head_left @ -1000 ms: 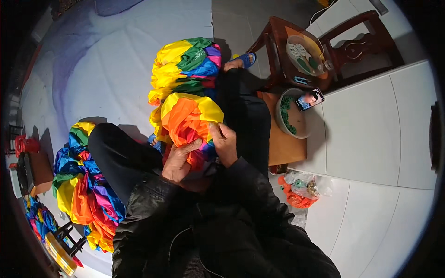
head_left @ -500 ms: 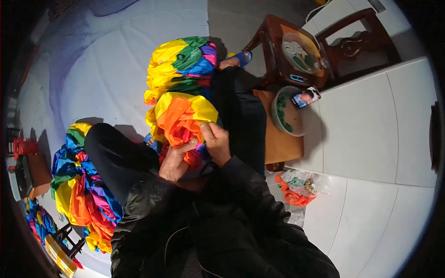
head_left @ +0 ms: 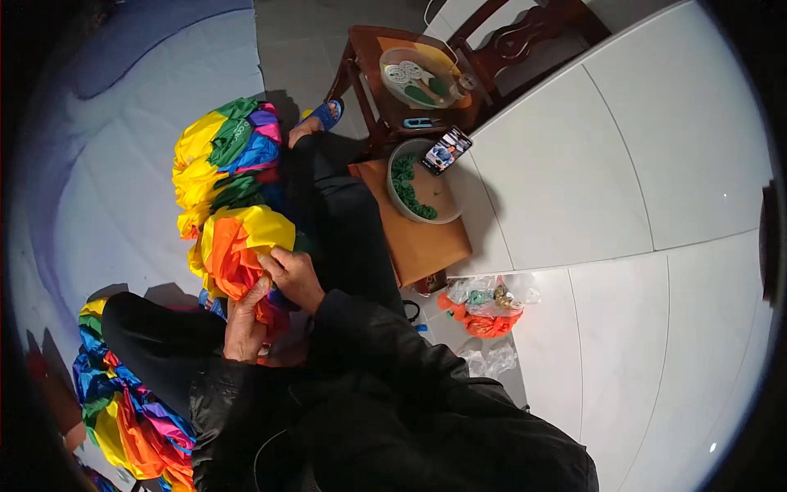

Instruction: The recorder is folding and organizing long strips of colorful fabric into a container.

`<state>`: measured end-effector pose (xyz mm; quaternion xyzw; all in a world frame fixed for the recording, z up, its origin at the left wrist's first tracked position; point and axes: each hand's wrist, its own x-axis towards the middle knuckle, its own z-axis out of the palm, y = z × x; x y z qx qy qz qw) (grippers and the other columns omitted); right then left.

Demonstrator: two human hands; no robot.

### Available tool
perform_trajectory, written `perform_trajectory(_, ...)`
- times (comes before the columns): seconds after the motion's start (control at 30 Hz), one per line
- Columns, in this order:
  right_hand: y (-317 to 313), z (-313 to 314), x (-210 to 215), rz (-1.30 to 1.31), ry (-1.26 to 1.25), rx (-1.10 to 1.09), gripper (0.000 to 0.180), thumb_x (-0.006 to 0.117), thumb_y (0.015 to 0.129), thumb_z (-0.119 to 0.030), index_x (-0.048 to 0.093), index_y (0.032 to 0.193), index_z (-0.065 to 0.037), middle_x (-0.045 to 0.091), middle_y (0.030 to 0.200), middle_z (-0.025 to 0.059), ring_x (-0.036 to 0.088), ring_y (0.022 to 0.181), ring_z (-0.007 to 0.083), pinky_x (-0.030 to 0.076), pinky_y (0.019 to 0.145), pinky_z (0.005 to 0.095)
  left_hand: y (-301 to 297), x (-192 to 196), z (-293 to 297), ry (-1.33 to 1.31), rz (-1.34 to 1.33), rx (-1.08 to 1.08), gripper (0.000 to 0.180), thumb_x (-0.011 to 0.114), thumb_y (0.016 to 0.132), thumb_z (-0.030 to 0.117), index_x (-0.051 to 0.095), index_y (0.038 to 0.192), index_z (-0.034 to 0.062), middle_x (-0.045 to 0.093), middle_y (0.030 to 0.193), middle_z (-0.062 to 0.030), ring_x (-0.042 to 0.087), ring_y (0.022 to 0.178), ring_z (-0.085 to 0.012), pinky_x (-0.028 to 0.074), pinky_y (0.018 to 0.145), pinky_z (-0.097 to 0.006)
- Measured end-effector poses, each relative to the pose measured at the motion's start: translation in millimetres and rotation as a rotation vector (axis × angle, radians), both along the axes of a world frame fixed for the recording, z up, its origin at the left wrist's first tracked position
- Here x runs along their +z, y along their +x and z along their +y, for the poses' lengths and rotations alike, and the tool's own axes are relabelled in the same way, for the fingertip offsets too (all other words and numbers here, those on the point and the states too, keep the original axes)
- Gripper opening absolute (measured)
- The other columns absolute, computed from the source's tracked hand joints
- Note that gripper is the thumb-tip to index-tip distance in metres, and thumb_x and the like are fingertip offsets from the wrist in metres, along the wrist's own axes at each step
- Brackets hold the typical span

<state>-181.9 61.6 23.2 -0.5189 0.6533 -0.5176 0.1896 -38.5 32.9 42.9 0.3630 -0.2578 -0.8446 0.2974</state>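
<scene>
- One round, clear plastic tub (head_left: pixel 440 197) stood right of the person's legs on a tan, flat-topped stand (head_left: pixel 430 250), with crinkled dark-green pieces (head_left: pixel 403 176) heaped along its left side and the rest of its bottom bare.
- A dark phone (head_left: pixel 448 150) with a lit screen leaned at a slant over that tub's far right rim.
- A second clear plastic container (head_left: pixel 441 69) rested on the seat of a dark reddish-brown wooden chair (head_left: pixel 366 47); round white lacy-looking pieces (head_left: pixel 405 74) and flat green ones lay in it, and a small light-blue object (head_left: pixel 422 123) lay just beside it on the seat.
- Lower down on the floor, a clear plastic bag (head_left: pixel 475 289) held small brownish and green bits too small to identify, touching an orange-red plastic bag (head_left: pixel 492 325).
- A rainbow-coloured, thin shiny fabric bundle (head_left: pixel 225 254) lay bunched between the person's legs, its near end at the lap; its long axis ran away from the body, the far end veering slightly left.
- The left hand (head_left: pixel 245 320) gripped the near end's orange folds, thumb uppermost and pointing away from the body.
- The right hand (head_left: pixel 297 279) pinched the bundle's yellow-and-orange edge just beside the left thumb, its fingers pointing left.
- Another multicoloured fabric heap (head_left: pixel 135 435) lay beside the left knee.
</scene>
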Motion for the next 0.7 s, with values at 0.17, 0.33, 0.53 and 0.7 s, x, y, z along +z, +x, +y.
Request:
perform_trajectory(0.17, -1, -1, -10, -0.140, 0.048, 0.005, 0.023, 0.062, 0.095, -0.019, 0.063, 0.087, 0.002, 0.064, 0.073, 0.0221, 0.068, 0.066, 0.0346, 0.052, 0.056, 0.0360, -1, 2, -2, 0.034, -0.023, 0.002, 0.066, 0.074, 0.089, 0.025, 0.041, 0.145, 0.0099, 0.054, 0.136, -0.0062, 0.054, 0.123, -0.0238, 0.044, 0.104, -0.042)
perform_trajectory(0.33, -5, -2, -15, -0.099, 0.097, -0.006, 0.024, 0.060, 0.097, -0.019, 0.063, 0.088, 0.003, 0.064, 0.074, 0.0221, 0.068, 0.066, 0.0343, 0.052, 0.055, 0.0363, 8, -15, -4, 0.018, -0.037, -0.016, 0.067, 0.073, 0.090, 0.027, 0.041, 0.145, 0.0102, 0.054, 0.136, -0.0072, 0.054, 0.123, -0.0244, 0.043, 0.103, -0.043)
perform_trajectory(0.53, -23, 2, -20, -0.006, 0.061, -0.147, 0.025, 0.058, 0.097, -0.022, 0.062, 0.086, 0.000, 0.063, 0.073, 0.0219, 0.066, 0.067, 0.0356, 0.050, 0.058, 0.0409, 5, -9, -3, 0.076, -0.089, 0.012, 0.065, 0.073, 0.090, 0.026, 0.042, 0.144, 0.0097, 0.055, 0.135, -0.0068, 0.056, 0.120, -0.0234, 0.045, 0.100, -0.043)
perform_trajectory(0.7, -72, 11, -3, 0.015, 0.039, -0.237, 0.017, 0.059, 0.097, -0.016, 0.065, 0.090, -0.002, 0.064, 0.068, 0.0114, 0.064, 0.059, 0.0188, 0.050, 0.055, 0.0322, 5, -10, -2, -0.002, -0.092, 0.057, 0.064, 0.074, 0.089, 0.027, 0.045, 0.143, 0.0087, 0.056, 0.135, -0.0058, 0.055, 0.119, -0.0226, 0.045, 0.099, -0.042)
